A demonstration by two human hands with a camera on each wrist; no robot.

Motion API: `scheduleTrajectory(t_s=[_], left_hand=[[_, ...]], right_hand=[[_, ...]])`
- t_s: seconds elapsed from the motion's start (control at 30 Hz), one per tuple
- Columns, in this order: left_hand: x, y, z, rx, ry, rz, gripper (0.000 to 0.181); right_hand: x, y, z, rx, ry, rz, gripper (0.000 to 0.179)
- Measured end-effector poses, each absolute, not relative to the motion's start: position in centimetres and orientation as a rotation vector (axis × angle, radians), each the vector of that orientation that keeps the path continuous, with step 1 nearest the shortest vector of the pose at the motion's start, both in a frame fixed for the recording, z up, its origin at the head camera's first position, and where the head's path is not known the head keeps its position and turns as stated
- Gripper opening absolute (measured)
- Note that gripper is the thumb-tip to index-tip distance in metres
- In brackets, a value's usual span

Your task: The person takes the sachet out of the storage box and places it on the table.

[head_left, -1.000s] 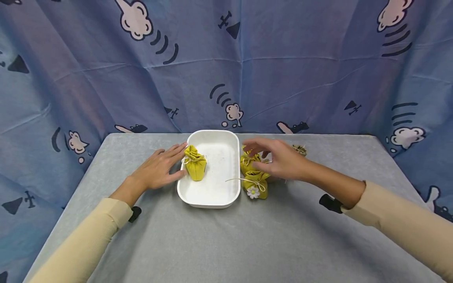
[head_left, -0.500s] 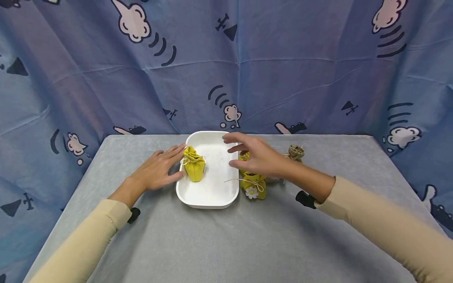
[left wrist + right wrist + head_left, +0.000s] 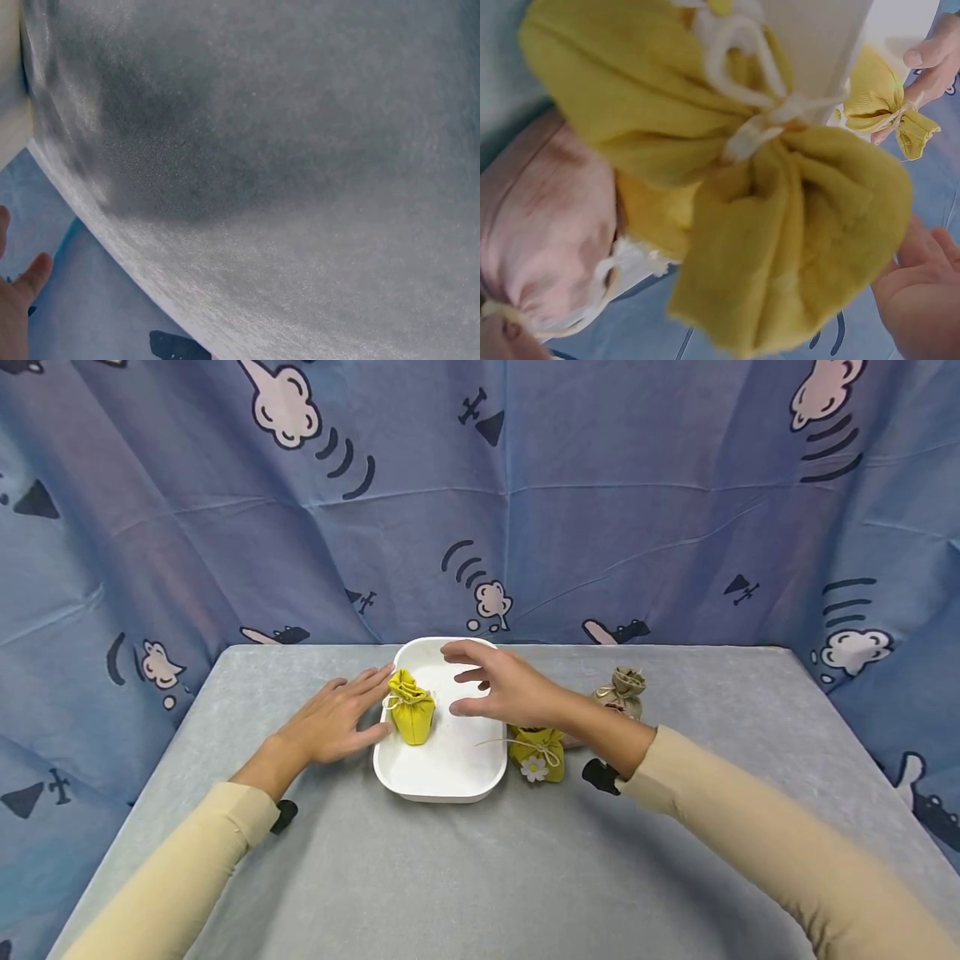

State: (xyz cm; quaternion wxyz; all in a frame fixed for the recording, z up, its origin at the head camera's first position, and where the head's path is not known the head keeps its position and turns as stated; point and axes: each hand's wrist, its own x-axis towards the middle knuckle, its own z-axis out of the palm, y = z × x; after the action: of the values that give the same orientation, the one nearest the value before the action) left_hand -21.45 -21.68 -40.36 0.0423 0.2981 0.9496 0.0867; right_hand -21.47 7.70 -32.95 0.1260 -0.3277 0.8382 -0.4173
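A yellow drawstring pouch [image 3: 411,708] leans against the left wall of the white tray [image 3: 442,777]. My left hand [image 3: 333,718] lies at the tray's left edge with fingers extended, its fingertips close to the rim and the pouch. Over the tray's right side my right hand [image 3: 510,687] hovers with fingers loosely bent and nothing between them. Just right of the tray sits a yellow pouch with a white flower [image 3: 536,760]. A yellow pouch tied with white cord [image 3: 802,210] looms close in the right wrist view. My right forearm partly covers the pouches there.
A beige pouch [image 3: 624,685] stands farther right, behind the right forearm. The right wrist view also has a pinkish pouch [image 3: 547,217]. Grey cloth covers the table [image 3: 450,877], and a patterned blue curtain [image 3: 637,510] hangs behind it.
My right hand has moved left, from above the yellow pouches to over the tray. The beige pouch shows more fully. My left hand stays put.
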Motion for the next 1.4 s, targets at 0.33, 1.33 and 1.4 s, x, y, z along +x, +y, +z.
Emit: scheduleTrajectory(t_s=[0.33, 1.33, 1.4], left_hand=[[-21.4, -21.7, -40.3, 0.913, 2.903, 0.259, 0.074], [-21.5, -22.2, -40.5, 0.900, 2.894, 0.279, 0.076], [-21.6, -22.2, -40.5, 0.890, 2.891, 0.278, 0.076]], right_hand=[[-22.0, 5.4, -33.3, -0.907, 2.342, -1.291, 0.074], [-22.9, 0.9, -34.9, -0.896, 2.402, -1.096, 0.075], [-22.9, 0.7, -35.0, -0.905, 2.407, -1.085, 0.074]])
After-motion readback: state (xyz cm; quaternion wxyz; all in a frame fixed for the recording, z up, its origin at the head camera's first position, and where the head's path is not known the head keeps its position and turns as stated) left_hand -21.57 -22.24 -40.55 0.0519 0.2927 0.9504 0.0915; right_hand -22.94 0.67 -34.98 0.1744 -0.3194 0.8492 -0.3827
